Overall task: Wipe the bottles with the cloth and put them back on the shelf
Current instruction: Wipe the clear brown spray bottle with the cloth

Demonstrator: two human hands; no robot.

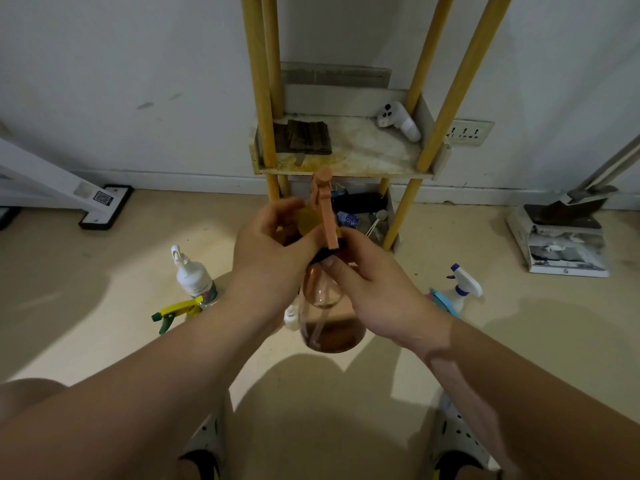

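Left of the shelf (381,173), the white bottle (194,277) is standing on the floor, probably awaiting wiping. In front of the shelf, my left hand (266,247) is curling its grip round the yellow cloth (306,220) against the pump. My right hand (377,285) is pinching the amber bottle (332,327) at its black collar, I judge to steady it. The blue-nozzled sprayer (462,289) is standing further right.

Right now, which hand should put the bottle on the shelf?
Probably the right hand: it grips the spray bottle by the neck, while the left hand holds the yellow cloth.
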